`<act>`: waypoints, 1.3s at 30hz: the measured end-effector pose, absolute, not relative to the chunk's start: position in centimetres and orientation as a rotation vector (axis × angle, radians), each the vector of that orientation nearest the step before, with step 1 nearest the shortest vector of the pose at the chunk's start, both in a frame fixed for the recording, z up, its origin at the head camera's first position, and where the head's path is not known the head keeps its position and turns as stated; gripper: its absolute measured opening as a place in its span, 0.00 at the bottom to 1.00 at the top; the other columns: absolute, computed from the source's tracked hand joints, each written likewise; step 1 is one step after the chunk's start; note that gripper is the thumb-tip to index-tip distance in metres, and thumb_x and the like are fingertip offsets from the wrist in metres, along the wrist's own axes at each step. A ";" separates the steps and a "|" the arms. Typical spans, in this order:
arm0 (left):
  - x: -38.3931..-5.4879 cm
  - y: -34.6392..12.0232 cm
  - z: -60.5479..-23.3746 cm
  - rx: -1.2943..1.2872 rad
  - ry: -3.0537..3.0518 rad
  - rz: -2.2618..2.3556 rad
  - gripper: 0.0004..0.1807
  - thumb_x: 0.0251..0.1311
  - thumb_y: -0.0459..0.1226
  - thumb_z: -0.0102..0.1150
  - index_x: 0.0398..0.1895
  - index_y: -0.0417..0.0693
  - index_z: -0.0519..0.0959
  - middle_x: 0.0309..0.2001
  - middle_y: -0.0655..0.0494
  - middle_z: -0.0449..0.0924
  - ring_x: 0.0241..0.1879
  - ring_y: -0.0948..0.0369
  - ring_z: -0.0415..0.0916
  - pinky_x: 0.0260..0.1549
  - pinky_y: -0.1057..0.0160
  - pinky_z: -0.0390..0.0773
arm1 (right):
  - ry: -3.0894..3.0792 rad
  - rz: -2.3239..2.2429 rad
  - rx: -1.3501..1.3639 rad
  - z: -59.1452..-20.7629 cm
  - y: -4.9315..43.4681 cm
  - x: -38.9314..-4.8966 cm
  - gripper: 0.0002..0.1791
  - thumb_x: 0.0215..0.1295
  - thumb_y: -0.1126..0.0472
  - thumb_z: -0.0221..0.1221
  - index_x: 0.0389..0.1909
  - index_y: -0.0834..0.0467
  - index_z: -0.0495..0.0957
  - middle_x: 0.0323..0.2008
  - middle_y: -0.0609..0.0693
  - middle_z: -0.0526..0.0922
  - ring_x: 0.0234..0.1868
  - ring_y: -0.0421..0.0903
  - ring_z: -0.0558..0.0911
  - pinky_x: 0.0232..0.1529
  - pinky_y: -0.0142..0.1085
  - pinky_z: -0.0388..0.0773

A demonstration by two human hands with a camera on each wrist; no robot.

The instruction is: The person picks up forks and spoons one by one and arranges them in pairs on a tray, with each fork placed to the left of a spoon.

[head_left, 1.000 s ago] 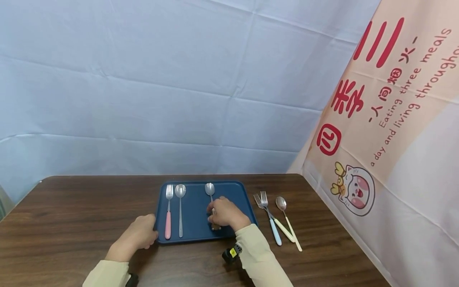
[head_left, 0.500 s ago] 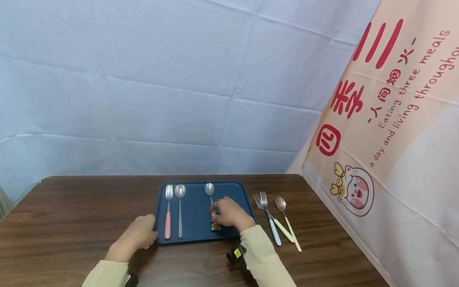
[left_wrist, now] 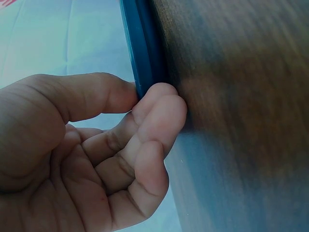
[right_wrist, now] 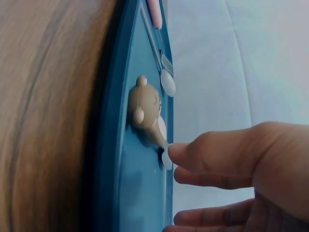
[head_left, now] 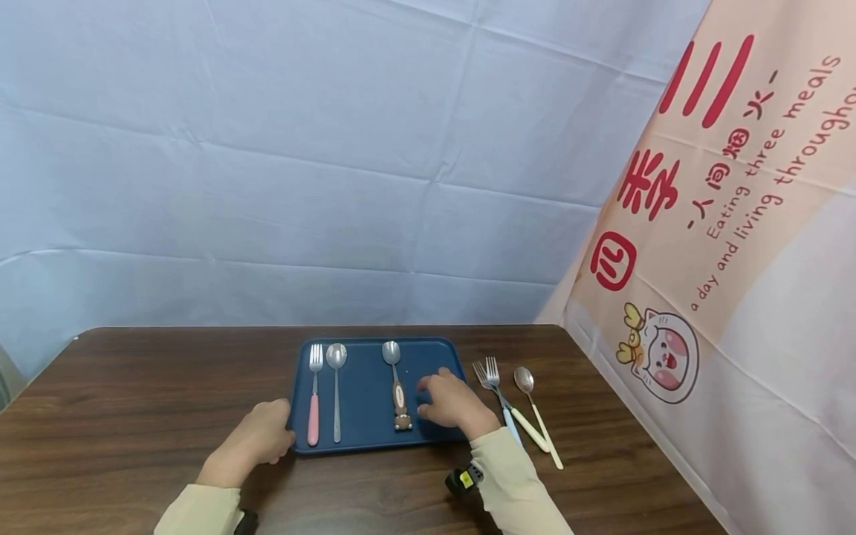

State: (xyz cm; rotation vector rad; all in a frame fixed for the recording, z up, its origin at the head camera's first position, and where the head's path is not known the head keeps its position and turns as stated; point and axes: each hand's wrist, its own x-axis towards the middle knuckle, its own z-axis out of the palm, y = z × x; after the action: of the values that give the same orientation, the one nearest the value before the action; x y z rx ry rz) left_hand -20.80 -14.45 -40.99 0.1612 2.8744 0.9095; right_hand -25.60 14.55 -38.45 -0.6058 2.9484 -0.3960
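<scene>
My left hand (head_left: pixel 263 432) pinches the blue tray (head_left: pixel 364 401) by its left edge, beside the near corner. My right hand (head_left: pixel 449 401), fingers loosely parted and holding nothing, is the nearer one, just right of the brown bear-handled spoon (head_left: pixel 400 399), whose long axis runs between the tray's far and near edges (bowl at the far end).

Left hand (head_left: pixel 264 433) pinches the left rim of the blue tray (head_left: pixel 364 394); I see free tabletop (head_left: pixel 160 394) on its outer side. To its right, pink-handled fork (head_left: pixel 313 411) then plain spoon (head_left: pixel 337 395) obstruct; free lane beyond, up to the bear-handled spoon (head_left: pixel 399 397), just left of the right hand (head_left: pixel 448 401). Outside that hand: crossed forks (head_left: pixel 503 399), cream-handled spoon (head_left: pixel 541 420) in the way.
</scene>
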 end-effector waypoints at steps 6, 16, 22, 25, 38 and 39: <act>-20.9 -14.4 -41.0 0.165 2.872 0.903 0.05 0.53 0.25 0.54 0.32 0.30 0.70 0.16 0.50 0.68 0.12 0.60 0.69 0.14 0.63 0.69 | 2.972 -0.349 -0.606 -38.5 15.8 -25.2 0.20 0.57 0.60 0.63 0.50 0.62 0.77 0.45 0.58 0.74 0.47 0.54 0.74 0.41 0.46 0.73; -21.0 -14.4 -41.2 0.158 2.874 0.898 0.04 0.53 0.25 0.54 0.30 0.32 0.70 0.16 0.50 0.68 0.13 0.60 0.69 0.14 0.63 0.68 | 3.019 -0.326 -0.602 -38.8 18.1 -24.4 0.17 0.56 0.63 0.62 0.47 0.63 0.78 0.43 0.60 0.75 0.41 0.54 0.75 0.36 0.46 0.73; -21.0 -14.4 -41.1 0.154 2.876 0.896 0.05 0.53 0.25 0.54 0.32 0.30 0.70 0.16 0.50 0.68 0.13 0.60 0.69 0.14 0.63 0.69 | 3.054 -0.288 -0.535 -39.0 19.6 -24.2 0.14 0.56 0.66 0.61 0.44 0.63 0.79 0.40 0.59 0.76 0.39 0.54 0.75 0.33 0.47 0.73; -21.0 -14.4 -41.1 0.145 2.872 0.906 0.04 0.53 0.25 0.54 0.31 0.32 0.70 0.16 0.50 0.68 0.13 0.60 0.69 0.14 0.63 0.69 | 3.078 -0.269 -0.493 -38.9 20.3 -24.0 0.14 0.55 0.67 0.61 0.44 0.62 0.79 0.41 0.59 0.76 0.35 0.53 0.76 0.30 0.46 0.73; -21.1 -14.5 -41.3 0.149 2.872 0.908 0.05 0.53 0.25 0.54 0.32 0.30 0.70 0.17 0.50 0.68 0.14 0.60 0.69 0.15 0.63 0.70 | 3.115 -0.249 -0.386 -39.2 22.7 -23.2 0.18 0.54 0.69 0.61 0.47 0.66 0.75 0.36 0.61 0.73 0.31 0.53 0.75 0.29 0.47 0.72; -21.1 -14.5 -41.3 0.146 2.871 0.908 0.05 0.53 0.25 0.54 0.32 0.31 0.70 0.17 0.50 0.68 0.14 0.60 0.69 0.15 0.63 0.70 | 3.113 -0.249 -0.374 -39.2 22.9 -23.2 0.18 0.54 0.69 0.61 0.46 0.66 0.75 0.35 0.61 0.73 0.30 0.53 0.75 0.28 0.47 0.72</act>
State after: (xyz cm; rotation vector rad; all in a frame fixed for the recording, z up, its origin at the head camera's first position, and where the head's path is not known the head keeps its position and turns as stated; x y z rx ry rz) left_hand -21.08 -14.46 -41.33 0.1463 2.8711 0.9076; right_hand -23.17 22.87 -39.19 -0.3740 3.1131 -0.2491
